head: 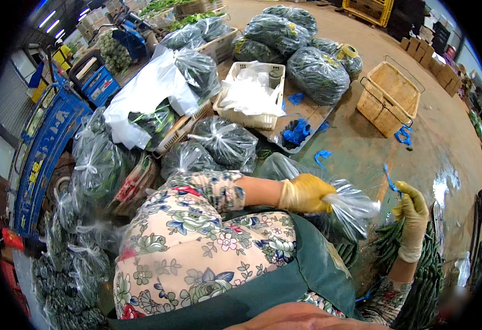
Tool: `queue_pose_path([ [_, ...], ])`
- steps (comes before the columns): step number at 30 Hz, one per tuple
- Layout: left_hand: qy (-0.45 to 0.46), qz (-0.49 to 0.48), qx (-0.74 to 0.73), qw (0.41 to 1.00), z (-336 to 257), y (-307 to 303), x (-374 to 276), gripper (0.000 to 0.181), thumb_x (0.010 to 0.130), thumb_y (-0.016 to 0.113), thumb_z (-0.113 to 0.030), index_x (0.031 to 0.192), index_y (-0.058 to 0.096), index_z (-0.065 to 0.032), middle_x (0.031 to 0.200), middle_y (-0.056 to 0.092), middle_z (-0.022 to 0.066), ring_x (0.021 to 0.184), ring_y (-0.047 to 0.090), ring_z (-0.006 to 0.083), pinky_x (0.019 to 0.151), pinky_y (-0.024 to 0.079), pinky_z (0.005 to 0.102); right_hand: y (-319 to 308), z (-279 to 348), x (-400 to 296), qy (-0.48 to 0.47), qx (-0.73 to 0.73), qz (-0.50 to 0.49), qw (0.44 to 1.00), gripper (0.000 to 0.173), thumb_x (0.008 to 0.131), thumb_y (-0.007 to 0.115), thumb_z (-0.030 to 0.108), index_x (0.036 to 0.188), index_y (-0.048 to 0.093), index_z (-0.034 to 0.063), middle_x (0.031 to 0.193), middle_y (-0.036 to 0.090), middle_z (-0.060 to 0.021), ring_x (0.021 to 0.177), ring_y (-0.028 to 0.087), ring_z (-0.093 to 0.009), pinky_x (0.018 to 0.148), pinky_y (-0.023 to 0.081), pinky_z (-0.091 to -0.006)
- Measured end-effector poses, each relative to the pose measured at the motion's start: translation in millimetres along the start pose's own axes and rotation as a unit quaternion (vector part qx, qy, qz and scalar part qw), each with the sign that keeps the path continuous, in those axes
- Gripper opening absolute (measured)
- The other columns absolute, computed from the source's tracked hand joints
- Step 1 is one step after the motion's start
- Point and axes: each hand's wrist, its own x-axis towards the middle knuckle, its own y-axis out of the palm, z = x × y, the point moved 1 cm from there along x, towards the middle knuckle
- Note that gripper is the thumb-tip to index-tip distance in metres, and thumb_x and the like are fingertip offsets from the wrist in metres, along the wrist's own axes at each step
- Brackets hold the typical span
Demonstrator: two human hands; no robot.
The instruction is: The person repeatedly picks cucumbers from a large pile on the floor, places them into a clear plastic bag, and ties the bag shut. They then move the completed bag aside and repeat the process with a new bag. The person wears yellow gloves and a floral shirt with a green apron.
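Note:
My left hand (pixel 307 194), in a yellow rubber glove, grips the gathered neck of a clear plastic bag (pixel 350 204). The bag's body is partly hidden behind my arm and apron. To its right, my right hand (pixel 412 212), also gloved, pinches a strip of blue plastic (pixel 389 179) between thumb and fingers. Beneath that hand lies a heap of long dark green vegetables (pixel 424 264), which look like cucumbers. Beyond my left forearm sit knotted clear bags of green produce (pixel 226 142).
A crate of white plastic bags (pixel 251 97) stands ahead, near a bundle of blue strips (pixel 296 132). Large filled bags (pixel 319 74) are piled behind. A yellowish crate (pixel 389 97) stands at right. A blue cart (pixel 51 161) and more tied bags (pixel 96 165) line the left.

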Motion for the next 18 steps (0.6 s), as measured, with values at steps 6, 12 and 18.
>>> queue_pose_path([
  [6,-0.032,-0.145,-0.166,0.975,37.8,7.5,-49.3,0.031,0.081,0.072,-0.037,0.103,0.072,-0.016,0.082,0.071,0.0116,0.08,0.069,0.0241,0.073,0.052,0.034,-93.4,-62.1,-15.6,0.029,0.017,-0.073,0.997,0.029,0.1,0.057,0.02,0.121,0.065,0.0019,0.081,0.058,0.0035,0.063,0.044,-0.004,0.055,0.036,-0.0196],
  [12,-0.171,-0.151,-0.395,0.89,68.1,-25.8,-99.7,0.027,0.08,0.078,-0.027,0.098,0.074,-0.0077,0.088,0.073,0.0064,0.08,0.065,0.0127,0.074,0.052,0.0295,-115.1,-133.9,5.3,0.1,0.211,-0.126,0.964,0.044,0.1,0.058,0.023,0.136,0.053,-0.0006,0.076,0.046,0.0058,0.064,0.038,-0.004,0.056,0.034,-0.0189],
  [18,-0.247,-0.221,-0.203,0.921,111.1,-14.2,-152.9,0.039,0.08,0.074,-0.033,0.103,0.07,-0.0018,0.096,0.071,0.0165,0.091,0.066,0.0245,0.082,0.051,0.0342,-83.7,-185.5,47.7,0.114,0.202,-0.125,0.965,0.044,0.1,0.056,0.024,0.138,0.052,0.0032,0.081,0.048,0.0043,0.067,0.038,-0.005,0.057,0.033,-0.0204],
])
